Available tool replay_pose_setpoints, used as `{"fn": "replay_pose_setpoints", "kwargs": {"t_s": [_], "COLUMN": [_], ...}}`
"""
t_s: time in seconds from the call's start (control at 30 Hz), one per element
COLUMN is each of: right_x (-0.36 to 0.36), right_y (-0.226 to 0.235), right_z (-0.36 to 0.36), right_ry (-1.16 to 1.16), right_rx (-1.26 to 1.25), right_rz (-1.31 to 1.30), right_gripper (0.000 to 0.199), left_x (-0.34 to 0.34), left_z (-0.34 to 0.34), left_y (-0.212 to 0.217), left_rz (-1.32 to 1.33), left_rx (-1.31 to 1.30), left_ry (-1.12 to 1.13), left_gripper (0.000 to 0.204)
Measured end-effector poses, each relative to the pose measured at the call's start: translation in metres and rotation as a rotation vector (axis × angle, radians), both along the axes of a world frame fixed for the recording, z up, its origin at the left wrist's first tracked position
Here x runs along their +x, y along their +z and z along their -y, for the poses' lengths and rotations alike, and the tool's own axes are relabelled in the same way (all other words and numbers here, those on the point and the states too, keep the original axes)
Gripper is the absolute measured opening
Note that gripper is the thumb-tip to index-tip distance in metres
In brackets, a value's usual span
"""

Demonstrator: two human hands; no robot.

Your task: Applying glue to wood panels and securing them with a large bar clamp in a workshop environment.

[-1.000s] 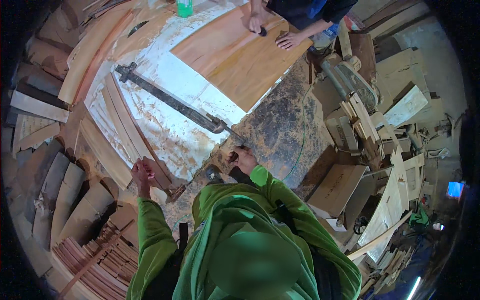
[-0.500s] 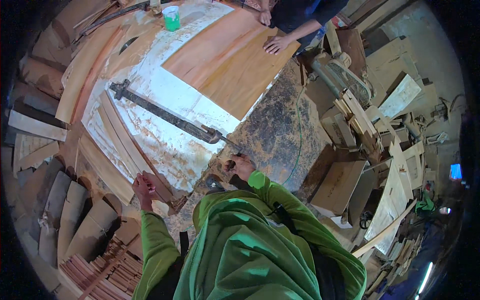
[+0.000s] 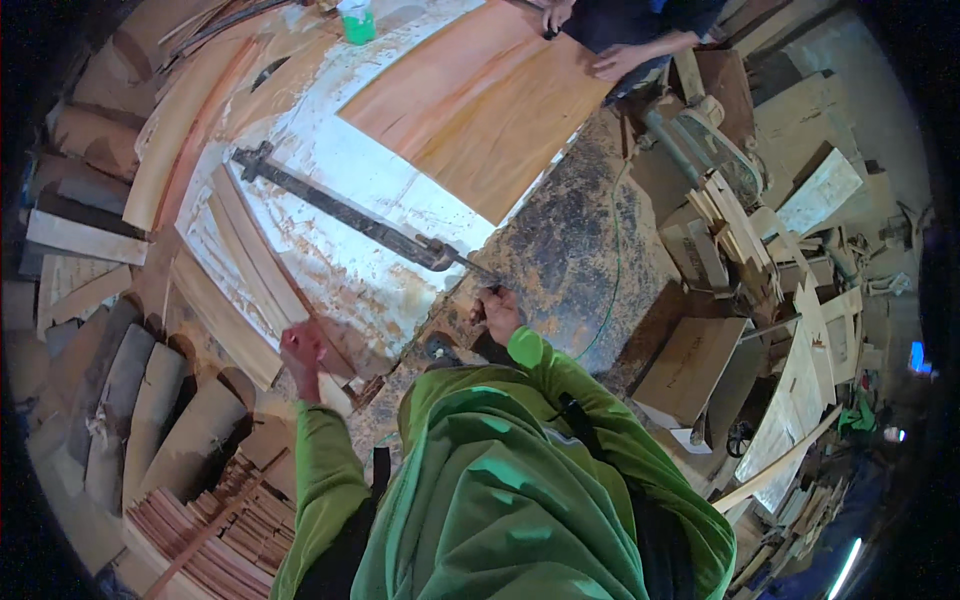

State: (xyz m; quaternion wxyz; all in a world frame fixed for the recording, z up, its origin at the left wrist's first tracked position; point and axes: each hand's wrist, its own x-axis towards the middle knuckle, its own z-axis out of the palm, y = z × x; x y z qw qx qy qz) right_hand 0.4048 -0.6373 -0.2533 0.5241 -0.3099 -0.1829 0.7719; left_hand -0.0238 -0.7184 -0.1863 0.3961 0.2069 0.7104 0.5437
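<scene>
A long dark metal bar clamp (image 3: 340, 212) lies across the white-smeared worktop (image 3: 300, 130), its screw end reaching past the edge towards me. At the tip of that screw, my right hand (image 3: 498, 310) has its fingers closed around the end. My left hand (image 3: 303, 350) is closed beside the near ends of several long wooden strips (image 3: 262, 262); whatever its fingers hold, if anything, is hidden. A broad reddish-brown wooden panel (image 3: 480, 105) lies flat on the far part of the worktop.
Across the panel, a co-worker's hand (image 3: 618, 62) rests near its right edge. A green and white tub (image 3: 357, 22) stands at the back. Cardboard boxes (image 3: 690, 370) and wood offcuts crowd the right. Rolled sheets (image 3: 205, 435) and stacked slats (image 3: 205, 530) lie left. A green cord (image 3: 612, 265) crosses the dusty floor.
My right hand's fingers have curled in at the screw's tip. My left hand has risen slightly and closed more tightly. The co-worker's hand has slid to the panel's right edge. The view has shifted slightly.
</scene>
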Motion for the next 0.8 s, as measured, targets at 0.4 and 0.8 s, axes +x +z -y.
{"fn": "replay_pose_setpoints", "kwargs": {"t_s": [0.4,0.8], "right_x": [0.01,0.086], "right_y": [0.176,0.17], "right_z": [-0.006,0.02], "right_ry": [-0.014,0.003], "right_rx": [-0.219,-0.161], "right_rz": [0.33,0.503], "right_gripper": [0.014,0.019], "left_x": [0.11,0.15], "left_z": [-0.16,-0.205], "left_y": [0.05,0.02], "left_rz": [0.216,0.225], "left_rx": [0.056,0.103], "left_ry": [-0.094,-0.075], "left_gripper": [0.05,0.03]}}
